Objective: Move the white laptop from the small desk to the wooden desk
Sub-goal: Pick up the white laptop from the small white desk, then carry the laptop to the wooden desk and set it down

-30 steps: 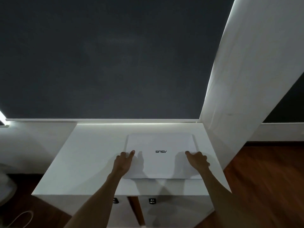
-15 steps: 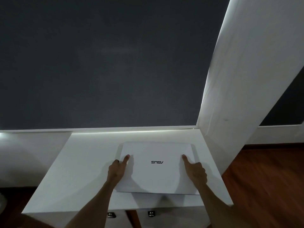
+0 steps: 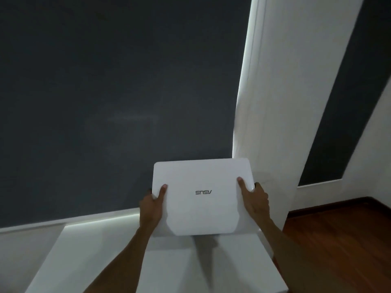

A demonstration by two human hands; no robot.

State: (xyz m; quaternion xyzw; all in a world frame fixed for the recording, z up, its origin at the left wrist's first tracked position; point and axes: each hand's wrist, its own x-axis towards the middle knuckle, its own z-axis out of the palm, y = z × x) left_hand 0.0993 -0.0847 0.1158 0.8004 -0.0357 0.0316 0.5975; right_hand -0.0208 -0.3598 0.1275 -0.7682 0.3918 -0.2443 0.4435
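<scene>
Above small white desk (image 3: 105,261), closed white ASUS laptop (image 3: 203,197) now airborne, clear of top it lay flat on half a second ago; lift done, carry to wooden desk remains; that desk not in view; left hand (image 3: 151,208) and right hand (image 3: 255,200) each pinching a side edge, thumb on lid, fingers underneath; camera pitched upward since; count: one laptop, two hands, one desk visible; wooden floor (image 3: 338,240) at right.

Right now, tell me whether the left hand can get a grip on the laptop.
Yes, it seems so: the left hand already clasps the laptop's left edge, thumb on the lid, with nothing in between.
</scene>
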